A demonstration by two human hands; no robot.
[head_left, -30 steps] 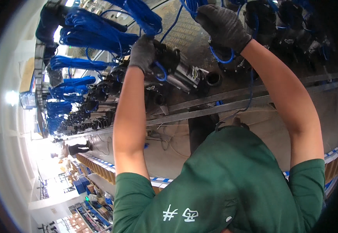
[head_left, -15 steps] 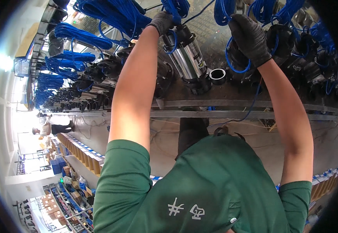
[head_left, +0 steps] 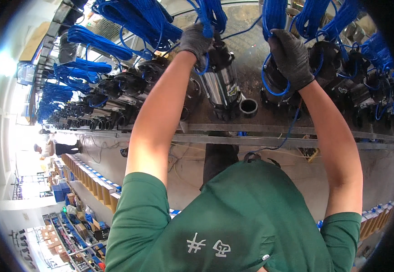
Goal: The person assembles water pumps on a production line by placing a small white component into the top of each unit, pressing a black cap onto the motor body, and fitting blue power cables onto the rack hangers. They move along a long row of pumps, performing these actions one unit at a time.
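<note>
My left hand (head_left: 196, 44), in a dark glove, is closed around a blue cable (head_left: 206, 30) at the top of a submersible pump (head_left: 218, 86). This pump has a shiny metal body with black ends and stands on the dark bench, leaning slightly. Beside its base is a short black open-ended tube (head_left: 248, 107). To the right, my gloved right hand (head_left: 291, 59) is closed on the blue cable of another pump (head_left: 276, 81). A tied coil of blue cable (head_left: 274, 18) rises just above it. The fingertips of both hands are partly hidden.
More pumps (head_left: 120, 88) with blue cable coils (head_left: 99, 41) line the bench to the left, and others (head_left: 324, 59) crowd the right. A metal rail (head_left: 260, 141) edges the bench near me. Loose cables lie on the floor (head_left: 183, 167). Far left, a person (head_left: 54, 148) stands near cartons.
My left hand has shifted right and nearer with the cable, and the metal pump stands more upright. The right hand stays on its cable; the whole view has shifted slightly.
</note>
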